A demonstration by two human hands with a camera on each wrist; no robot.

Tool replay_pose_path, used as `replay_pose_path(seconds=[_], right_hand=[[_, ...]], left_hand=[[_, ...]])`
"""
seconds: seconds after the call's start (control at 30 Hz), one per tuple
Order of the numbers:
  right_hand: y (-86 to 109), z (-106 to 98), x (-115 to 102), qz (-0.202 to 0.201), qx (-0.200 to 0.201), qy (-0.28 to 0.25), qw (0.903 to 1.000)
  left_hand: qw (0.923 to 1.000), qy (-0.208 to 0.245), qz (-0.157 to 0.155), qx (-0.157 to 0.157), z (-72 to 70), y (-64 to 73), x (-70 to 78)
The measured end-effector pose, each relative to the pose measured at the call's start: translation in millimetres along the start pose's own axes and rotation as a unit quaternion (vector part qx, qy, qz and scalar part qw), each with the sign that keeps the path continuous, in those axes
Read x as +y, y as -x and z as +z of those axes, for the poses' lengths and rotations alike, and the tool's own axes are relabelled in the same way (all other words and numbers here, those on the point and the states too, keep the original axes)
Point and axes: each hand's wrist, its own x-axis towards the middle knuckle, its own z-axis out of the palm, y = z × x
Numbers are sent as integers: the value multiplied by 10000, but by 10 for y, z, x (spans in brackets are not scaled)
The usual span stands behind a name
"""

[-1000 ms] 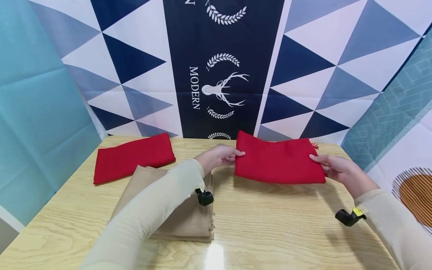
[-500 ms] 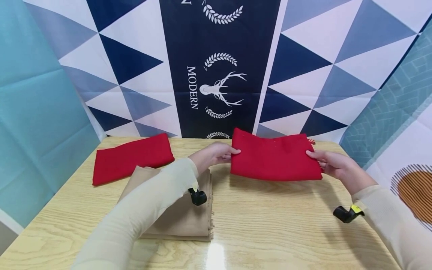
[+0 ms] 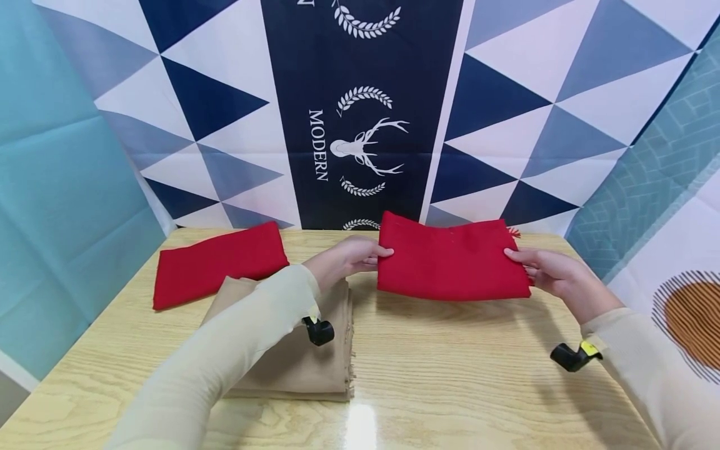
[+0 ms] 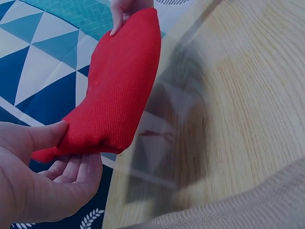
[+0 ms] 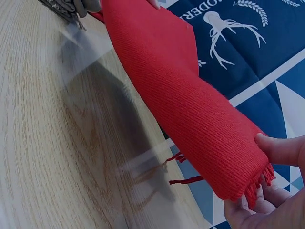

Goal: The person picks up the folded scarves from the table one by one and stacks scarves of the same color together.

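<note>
A folded red scarf (image 3: 450,262) with a fringed right end hangs just above the table's back part, stretched between both hands. My left hand (image 3: 355,255) pinches its left end, thumb in front and fingers behind. At the fringed end, my right hand (image 3: 548,270) grips it the same way. The right wrist view shows the fringe (image 5: 259,186) poking out between the fingers, and the scarf's shadow on the wood. A second folded red cloth (image 3: 219,262) lies at the back left. In front of it is a folded beige fringed scarf (image 3: 298,362), partly hidden by my left forearm.
The wooden table (image 3: 450,375) ends at the back against a patterned cloth backdrop (image 3: 365,125). Teal cloth (image 3: 67,156) hangs along the left side, and more patterned cloth (image 3: 675,206) on the right. Each wrist carries a small black camera (image 3: 319,331).
Both hands and the held red scarf have shifted slightly left and up in the head view, which itself has moved a little. The grip stays the same, and the other two cloths lie still.
</note>
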Motion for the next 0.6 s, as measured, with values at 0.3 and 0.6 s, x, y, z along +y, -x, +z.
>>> replay_pose_path(seconds=[0.3, 0.6], right_hand=[[46, 75, -27, -2, -25, -2, 10000], [91, 116, -23, -70, -107, -33, 9999]], left_hand=[[9999, -53, 7, -112, -48, 66, 1], [9999, -80, -20, -143, -90, 118, 1]])
